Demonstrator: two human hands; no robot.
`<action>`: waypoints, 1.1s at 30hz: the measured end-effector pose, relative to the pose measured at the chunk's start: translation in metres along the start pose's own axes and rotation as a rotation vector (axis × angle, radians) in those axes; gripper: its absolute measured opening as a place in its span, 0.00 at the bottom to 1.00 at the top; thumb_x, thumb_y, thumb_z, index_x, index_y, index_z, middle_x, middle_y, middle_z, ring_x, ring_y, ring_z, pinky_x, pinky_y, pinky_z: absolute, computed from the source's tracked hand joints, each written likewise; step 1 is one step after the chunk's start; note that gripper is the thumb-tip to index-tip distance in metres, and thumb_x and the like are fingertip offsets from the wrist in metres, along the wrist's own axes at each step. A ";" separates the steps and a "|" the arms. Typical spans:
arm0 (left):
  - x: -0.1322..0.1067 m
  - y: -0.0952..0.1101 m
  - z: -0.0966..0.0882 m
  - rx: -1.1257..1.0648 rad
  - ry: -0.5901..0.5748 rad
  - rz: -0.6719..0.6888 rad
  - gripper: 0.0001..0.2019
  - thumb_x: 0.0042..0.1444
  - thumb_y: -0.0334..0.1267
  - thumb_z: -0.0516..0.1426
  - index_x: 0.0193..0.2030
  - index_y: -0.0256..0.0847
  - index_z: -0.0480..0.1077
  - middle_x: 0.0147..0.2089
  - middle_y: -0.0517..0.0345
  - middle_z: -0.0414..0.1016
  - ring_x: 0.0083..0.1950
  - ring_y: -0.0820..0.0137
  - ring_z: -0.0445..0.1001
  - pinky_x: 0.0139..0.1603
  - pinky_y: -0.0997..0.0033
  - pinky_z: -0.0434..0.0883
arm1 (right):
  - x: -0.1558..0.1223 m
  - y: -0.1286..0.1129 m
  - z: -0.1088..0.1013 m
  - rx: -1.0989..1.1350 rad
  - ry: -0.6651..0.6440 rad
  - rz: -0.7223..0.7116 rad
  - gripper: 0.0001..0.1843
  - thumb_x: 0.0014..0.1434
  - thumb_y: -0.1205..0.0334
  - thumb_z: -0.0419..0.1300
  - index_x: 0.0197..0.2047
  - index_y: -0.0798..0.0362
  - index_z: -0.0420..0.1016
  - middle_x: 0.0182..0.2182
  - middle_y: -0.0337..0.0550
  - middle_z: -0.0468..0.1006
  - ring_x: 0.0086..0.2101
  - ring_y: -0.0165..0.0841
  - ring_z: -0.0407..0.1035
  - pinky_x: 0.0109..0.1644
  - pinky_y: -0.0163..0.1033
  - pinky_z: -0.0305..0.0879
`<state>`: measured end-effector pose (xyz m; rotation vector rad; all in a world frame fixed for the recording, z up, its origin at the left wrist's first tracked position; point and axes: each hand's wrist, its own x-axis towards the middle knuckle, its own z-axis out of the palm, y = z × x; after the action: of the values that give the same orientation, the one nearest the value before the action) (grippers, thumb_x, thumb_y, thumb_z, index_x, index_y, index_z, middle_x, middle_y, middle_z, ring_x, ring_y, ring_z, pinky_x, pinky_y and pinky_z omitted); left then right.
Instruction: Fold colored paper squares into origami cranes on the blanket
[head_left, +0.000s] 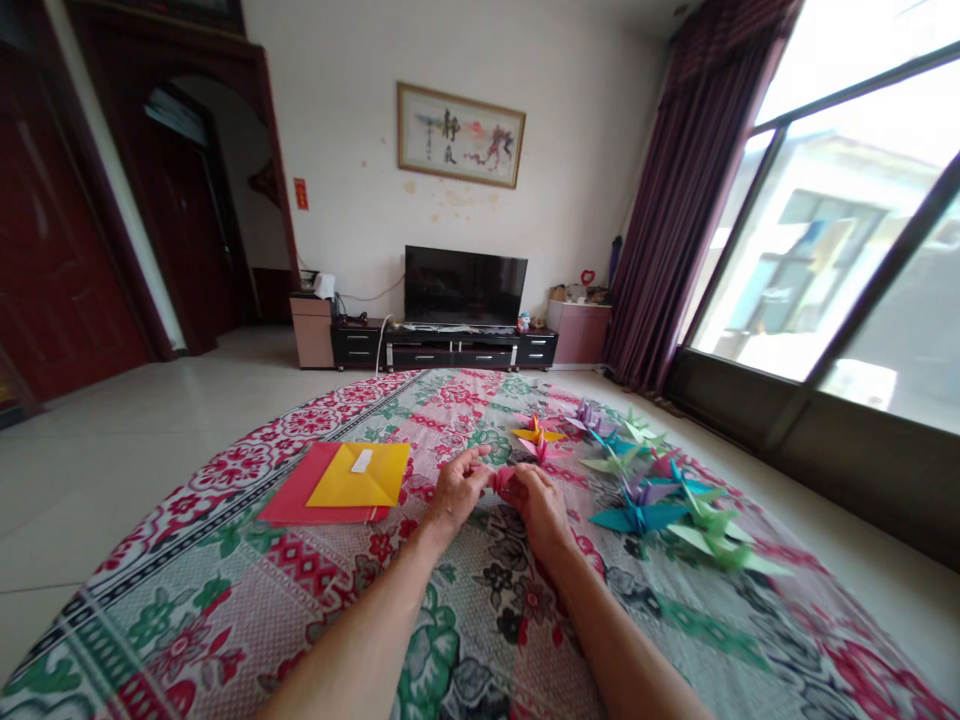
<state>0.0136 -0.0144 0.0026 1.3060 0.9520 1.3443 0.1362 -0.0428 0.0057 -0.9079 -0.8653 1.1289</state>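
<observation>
Between my two hands is a small piece of folded pink-red paper point(501, 481), held just above the patterned tablecloth. My left hand point(459, 492) pinches its left end with thumb and fingers. On the other side my right hand point(538, 502) grips the right end, its fingers covering part of the paper. Just beyond the right hand stand a pink paper crane point(541, 449) and a yellow paper crane point(538, 432). Left of my left hand lies a yellow paper sheet point(349, 485) with a small white piece of paper point(361, 461) on it, atop red paper point(292, 495).
Several more paper cranes, including a blue one point(641, 512) and a green one point(716, 535), crowd the right side of the round table point(337, 610). Beyond the table stand a low black cabinet point(450, 350) and a television point(465, 287). A window is at right.
</observation>
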 end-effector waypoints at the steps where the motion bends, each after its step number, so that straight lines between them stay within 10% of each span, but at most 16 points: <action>1: 0.000 0.001 0.000 -0.046 0.023 -0.033 0.21 0.44 0.39 0.58 0.47 0.38 0.69 0.28 0.63 0.69 0.24 0.78 0.66 0.25 0.80 0.64 | 0.001 0.001 0.000 0.029 0.039 0.006 0.12 0.43 0.54 0.62 0.25 0.53 0.68 0.21 0.35 0.72 0.24 0.29 0.68 0.31 0.35 0.68; 11: 0.001 0.007 -0.005 -0.247 0.098 -0.182 0.23 0.41 0.35 0.57 0.48 0.39 0.67 0.27 0.61 0.73 0.25 0.76 0.70 0.23 0.80 0.65 | 0.002 0.002 0.004 0.089 0.133 0.037 0.18 0.40 0.51 0.66 0.28 0.54 0.68 0.21 0.36 0.74 0.24 0.29 0.71 0.26 0.32 0.68; 33: -0.005 0.010 0.002 0.056 0.006 -0.004 0.14 0.41 0.35 0.52 0.32 0.37 0.77 0.24 0.59 0.74 0.26 0.73 0.67 0.27 0.76 0.65 | -0.003 -0.001 0.007 0.005 0.085 -0.070 0.10 0.45 0.56 0.60 0.31 0.51 0.67 0.23 0.32 0.70 0.24 0.25 0.66 0.31 0.34 0.68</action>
<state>0.0136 -0.0216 0.0115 1.3421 1.0020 1.3276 0.1298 -0.0446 0.0092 -0.9078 -0.8183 1.0245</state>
